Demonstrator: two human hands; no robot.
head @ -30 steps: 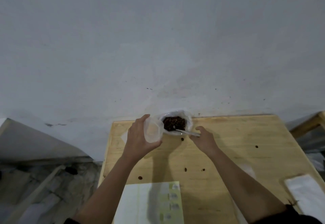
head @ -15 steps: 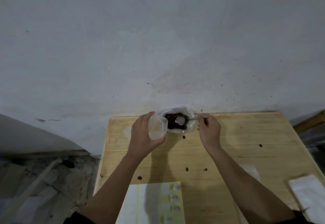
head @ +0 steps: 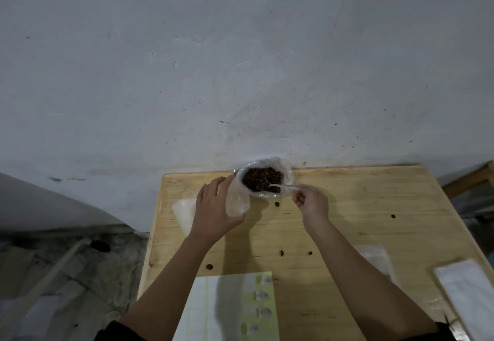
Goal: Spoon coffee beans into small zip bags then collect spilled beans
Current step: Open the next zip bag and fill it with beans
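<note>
Left grip (head: 213, 212) is curled round the limp, likely slippery bag (head: 238, 203); right grip (head: 311, 203) pinches the light spoon (head: 283, 186) at its handle end.

A wooden table (head: 361, 207) was seen pushed up against a scuffed grey wall (head: 240, 60). An open plastic bag (head: 288, 173) loaded with coffee beans (head: 260, 177) was parked at the far edge. A small clear zip bag (head: 236, 201) was held in the left hand (head: 213, 212), just beside the big one. A clear plastic spoon (head: 283, 186) was pinched in the right hand (head: 311, 201), its bowl end dipped into the beans. Spilled beans (head: 277, 203) were scattered across the tabletop, well apart from each other. A label sheet (head: 227, 308) was laid at the near edge, a pile of empty bags (head: 183, 212) was partly hidden by the left hand, and white packets (head: 467, 292) were left on the right.
</note>
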